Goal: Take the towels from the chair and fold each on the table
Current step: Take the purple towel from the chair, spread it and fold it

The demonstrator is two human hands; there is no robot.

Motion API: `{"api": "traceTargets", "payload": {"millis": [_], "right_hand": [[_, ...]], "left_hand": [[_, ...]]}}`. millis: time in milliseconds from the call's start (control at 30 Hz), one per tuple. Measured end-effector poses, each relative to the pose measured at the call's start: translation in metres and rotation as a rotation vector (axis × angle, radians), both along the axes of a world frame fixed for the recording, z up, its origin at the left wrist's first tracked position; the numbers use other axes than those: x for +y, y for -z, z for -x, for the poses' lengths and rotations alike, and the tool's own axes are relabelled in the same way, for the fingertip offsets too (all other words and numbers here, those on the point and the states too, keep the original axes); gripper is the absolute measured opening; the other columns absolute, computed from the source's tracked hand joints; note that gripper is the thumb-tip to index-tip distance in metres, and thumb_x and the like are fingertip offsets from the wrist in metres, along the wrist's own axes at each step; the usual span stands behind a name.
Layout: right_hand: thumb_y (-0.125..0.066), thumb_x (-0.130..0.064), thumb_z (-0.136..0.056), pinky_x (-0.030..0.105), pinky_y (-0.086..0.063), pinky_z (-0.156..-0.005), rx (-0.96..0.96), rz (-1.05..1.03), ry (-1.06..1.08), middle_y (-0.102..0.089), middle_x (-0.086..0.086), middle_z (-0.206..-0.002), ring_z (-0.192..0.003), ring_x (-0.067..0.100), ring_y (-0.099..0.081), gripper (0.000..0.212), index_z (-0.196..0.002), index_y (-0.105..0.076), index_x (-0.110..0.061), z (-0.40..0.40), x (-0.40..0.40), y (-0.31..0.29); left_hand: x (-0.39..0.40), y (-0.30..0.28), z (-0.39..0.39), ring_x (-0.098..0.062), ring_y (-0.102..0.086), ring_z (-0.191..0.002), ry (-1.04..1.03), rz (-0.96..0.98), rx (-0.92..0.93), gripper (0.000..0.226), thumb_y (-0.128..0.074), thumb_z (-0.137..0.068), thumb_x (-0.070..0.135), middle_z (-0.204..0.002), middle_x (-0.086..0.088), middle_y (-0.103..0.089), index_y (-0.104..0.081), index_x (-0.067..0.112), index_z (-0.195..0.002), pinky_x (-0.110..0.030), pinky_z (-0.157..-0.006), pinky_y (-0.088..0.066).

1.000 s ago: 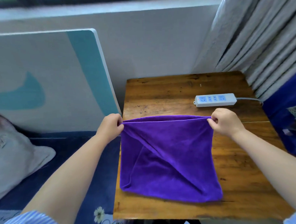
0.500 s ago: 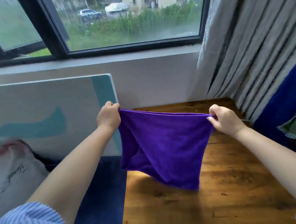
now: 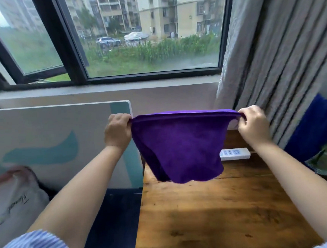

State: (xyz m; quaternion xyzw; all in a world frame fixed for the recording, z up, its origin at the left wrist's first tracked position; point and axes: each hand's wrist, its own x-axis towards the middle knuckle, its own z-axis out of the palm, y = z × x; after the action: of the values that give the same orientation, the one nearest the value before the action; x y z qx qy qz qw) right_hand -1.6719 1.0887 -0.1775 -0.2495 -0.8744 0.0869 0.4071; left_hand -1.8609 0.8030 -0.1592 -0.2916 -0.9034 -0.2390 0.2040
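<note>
From the head view I see my left hand (image 3: 117, 131) and right hand (image 3: 252, 124) each pinching a top corner of the purple towel (image 3: 181, 145); both grips are closed on it. It hangs stretched between them, clear above the wooden bench (image 3: 211, 216), with a white power strip (image 3: 235, 154) behind.

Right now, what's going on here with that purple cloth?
A person is holding a purple towel up in the air by its top corners, the left hand pinching one and the right hand the other. It hangs clear above the wooden table, near a white power strip, not yet laid down or folded.
</note>
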Motion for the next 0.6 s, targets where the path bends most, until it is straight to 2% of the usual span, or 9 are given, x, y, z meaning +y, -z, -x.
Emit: {"api": "traceTargets", "payload": {"millis": [33,100,200,233,300,333,400,500,600], "right_hand": [[-0.044,0.0,-0.077,0.04,-0.041,-0.076,-0.096,-0.001,-0.015,-0.059,0.034,-0.086,-0.086,0.045,-0.059,0.026,-0.087,-0.065,0.012,0.001,-0.001,-0.002],[-0.043,-0.002,-0.08,0.042,-0.044,-0.078,-0.166,0.037,-0.01,-0.06,0.032,-0.092,-0.092,0.043,-0.058,0.028,-0.09,-0.066,0.01,0.002,-0.001,-0.003],[-0.041,-0.003,-0.08,0.044,-0.043,-0.08,0.025,0.105,0.08,-0.058,0.034,-0.097,-0.094,0.044,-0.056,0.031,-0.094,-0.064,0.012,0.003,-0.007,-0.004],[-0.044,0.0,-0.082,0.044,-0.042,-0.082,0.011,0.141,0.094,-0.057,0.034,-0.101,-0.097,0.044,-0.055,0.027,-0.098,-0.062,0.012,0.005,-0.007,-0.004],[-0.047,0.005,-0.084,0.042,-0.041,-0.082,-0.116,0.191,0.067,-0.056,0.032,-0.105,-0.101,0.043,-0.054,0.023,-0.1,-0.062,0.01,0.008,-0.008,-0.001],[-0.047,0.005,-0.084,0.041,-0.04,-0.082,-0.133,0.206,0.061,-0.056,0.031,-0.105,-0.101,0.042,-0.054,0.023,-0.099,-0.063,0.01,0.008,-0.009,0.0],[-0.046,0.007,-0.083,0.04,-0.037,-0.082,-0.076,0.217,0.075,-0.056,0.032,-0.104,-0.101,0.041,-0.054,0.022,-0.098,-0.063,0.011,0.009,-0.009,0.0],[-0.047,0.007,-0.083,0.039,-0.036,-0.081,-0.087,0.196,0.072,-0.057,0.031,-0.102,-0.1,0.04,-0.054,0.021,-0.096,-0.063,0.011,0.012,-0.011,0.004],[-0.047,0.007,-0.082,0.041,-0.04,-0.08,-0.129,0.215,0.078,-0.057,0.032,-0.101,-0.1,0.041,-0.054,0.021,-0.095,-0.063,0.011,0.014,-0.011,0.008]], "left_hand": [[0.001,0.003,0.002,-0.035,-0.056,-0.103,0.004,0.109,-0.054,0.027,-0.043,-0.092,0.013,-0.106,-0.017,-0.065,-0.066,0.001,-0.1,-0.038,-0.078,-0.046],[-0.001,0.007,0.002,-0.03,-0.053,-0.109,-0.031,0.15,-0.159,0.026,-0.042,-0.095,0.015,-0.112,-0.013,-0.062,-0.063,0.005,-0.105,-0.035,-0.08,-0.044],[0.0,0.011,-0.001,-0.037,-0.055,-0.099,-0.03,-0.068,-0.021,0.035,-0.039,-0.089,0.019,-0.1,-0.023,-0.063,-0.064,-0.005,-0.096,-0.042,-0.076,-0.045],[0.001,0.011,-0.001,-0.038,-0.056,-0.096,-0.029,-0.104,-0.009,0.036,-0.038,-0.086,0.019,-0.099,-0.025,-0.062,-0.063,-0.007,-0.094,-0.043,-0.075,-0.044],[0.004,0.013,-0.001,-0.037,-0.056,-0.1,-0.017,0.07,-0.134,0.029,-0.04,-0.092,0.016,-0.108,-0.021,-0.06,-0.061,-0.002,-0.1,-0.039,-0.079,-0.044],[0.005,0.015,0.001,-0.036,-0.056,-0.103,-0.023,0.174,-0.224,0.024,-0.042,-0.094,0.015,-0.113,-0.017,-0.059,-0.06,0.002,-0.103,-0.037,-0.08,-0.043],[0.002,0.017,0.005,-0.034,-0.055,-0.104,-0.057,0.207,-0.3,0.02,-0.044,-0.094,0.014,-0.114,-0.014,-0.059,-0.058,0.004,-0.104,-0.035,-0.08,-0.043],[0.002,0.017,0.01,-0.034,-0.058,-0.094,-0.044,0.059,-0.367,0.017,-0.046,-0.089,0.005,-0.101,-0.018,-0.065,-0.06,0.001,-0.098,-0.035,-0.078,-0.045],[0.0,0.023,0.017,-0.026,-0.057,-0.073,0.024,-0.019,-0.534,0.021,-0.05,-0.084,-0.001,-0.07,-0.013,-0.062,-0.055,0.01,-0.068,-0.039,-0.081,-0.053]]}}
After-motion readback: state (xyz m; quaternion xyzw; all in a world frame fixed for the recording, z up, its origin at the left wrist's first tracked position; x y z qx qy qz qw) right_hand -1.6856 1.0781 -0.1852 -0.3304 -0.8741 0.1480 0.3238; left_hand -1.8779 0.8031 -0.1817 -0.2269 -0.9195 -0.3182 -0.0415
